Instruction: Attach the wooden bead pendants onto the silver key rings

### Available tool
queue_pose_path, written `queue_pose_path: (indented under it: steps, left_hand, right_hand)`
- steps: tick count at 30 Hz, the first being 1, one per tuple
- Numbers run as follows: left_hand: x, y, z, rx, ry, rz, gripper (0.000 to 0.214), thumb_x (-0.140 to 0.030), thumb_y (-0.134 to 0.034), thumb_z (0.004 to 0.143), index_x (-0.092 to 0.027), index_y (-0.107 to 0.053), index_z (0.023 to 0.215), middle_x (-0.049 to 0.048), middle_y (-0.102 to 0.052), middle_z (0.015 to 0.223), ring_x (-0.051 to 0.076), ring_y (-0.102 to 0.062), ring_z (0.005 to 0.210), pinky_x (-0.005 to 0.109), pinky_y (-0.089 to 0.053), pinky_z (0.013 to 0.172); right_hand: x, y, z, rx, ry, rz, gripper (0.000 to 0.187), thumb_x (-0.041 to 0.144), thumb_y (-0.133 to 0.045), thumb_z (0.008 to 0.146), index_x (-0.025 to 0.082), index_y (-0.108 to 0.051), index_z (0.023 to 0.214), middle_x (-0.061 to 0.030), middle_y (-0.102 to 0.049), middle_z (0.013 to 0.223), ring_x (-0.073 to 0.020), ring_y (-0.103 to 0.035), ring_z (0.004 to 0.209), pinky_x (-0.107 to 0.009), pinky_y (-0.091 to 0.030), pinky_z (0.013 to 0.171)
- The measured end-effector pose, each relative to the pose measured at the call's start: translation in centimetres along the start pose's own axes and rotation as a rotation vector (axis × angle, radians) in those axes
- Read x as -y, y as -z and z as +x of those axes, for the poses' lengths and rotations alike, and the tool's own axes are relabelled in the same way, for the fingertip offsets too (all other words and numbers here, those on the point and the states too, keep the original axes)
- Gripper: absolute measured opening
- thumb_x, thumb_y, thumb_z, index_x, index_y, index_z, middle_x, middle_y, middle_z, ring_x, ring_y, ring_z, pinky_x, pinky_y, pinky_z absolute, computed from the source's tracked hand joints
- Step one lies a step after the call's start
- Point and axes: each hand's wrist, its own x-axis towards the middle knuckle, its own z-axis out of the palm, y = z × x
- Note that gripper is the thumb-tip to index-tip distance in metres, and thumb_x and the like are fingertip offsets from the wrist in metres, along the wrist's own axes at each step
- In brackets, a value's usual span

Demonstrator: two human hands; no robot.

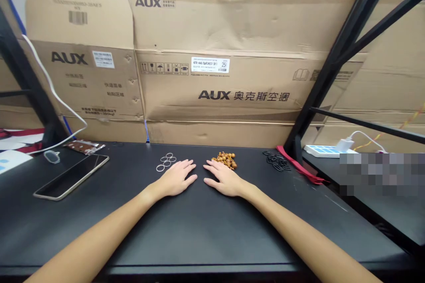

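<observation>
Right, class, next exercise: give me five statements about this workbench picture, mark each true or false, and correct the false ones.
1. The left hand and right hand are both palm down above or on the black table. True.
2. The left hand is gripping the phone. False: it holds nothing, and the phone lies apart from it, farther to the left.
3. The silvery rings lie near the left hand. True.
4. The small black pieces are piled beside the phone. False: the small black pieces lie on the right, near the red strap.
5. The brown beads lie just beyond the right hand. True.
</observation>
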Motion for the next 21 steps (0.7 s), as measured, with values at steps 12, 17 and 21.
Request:
queue_pose_path:
  steps: [12,17,21]
  left_hand:
    - [-0.08,0.11,0.08,0.008,-0.011,0.022,0.056,-0.051,-0.030,0.095,-0.015,-0.047,0.135,0.0125,-0.039,0.145,0.027,-0.033,0.135,0.042,-0.025,0.112]
    - [0.04,0.00,0.07,0.006,-0.015,0.015,0.057,-0.051,-0.031,0.095,-0.014,-0.046,0.135,0.0137,-0.038,0.145,0.027,-0.033,0.135,0.043,-0.026,0.111]
    - [0.24,-0.25,0.06,-0.007,-0.021,0.012,0.057,-0.051,-0.031,0.094,-0.015,-0.047,0.135,0.0133,-0.039,0.145,0.027,-0.034,0.135,0.043,-0.026,0.111]
  right_hand:
    - [-0.10,-0.33,-0.11,-0.082,0.056,-0.012,0.057,0.051,-0.045,0.090,0.014,-0.049,0.134,-0.0157,-0.039,0.144,-0.0294,-0.037,0.133,-0.046,-0.031,0.110]
    - [-0.14,-0.30,-0.22,-0.090,0.091,-0.006,0.055,0.048,-0.046,0.090,0.015,-0.050,0.133,-0.0145,-0.041,0.143,-0.0273,-0.038,0.132,-0.044,-0.031,0.111]
    - [-0.09,-0.21,-0.27,-0.071,0.094,0.017,0.057,0.050,-0.048,0.088,0.016,-0.050,0.134,-0.0141,-0.039,0.144,-0.0274,-0.036,0.134,-0.044,-0.029,0.112]
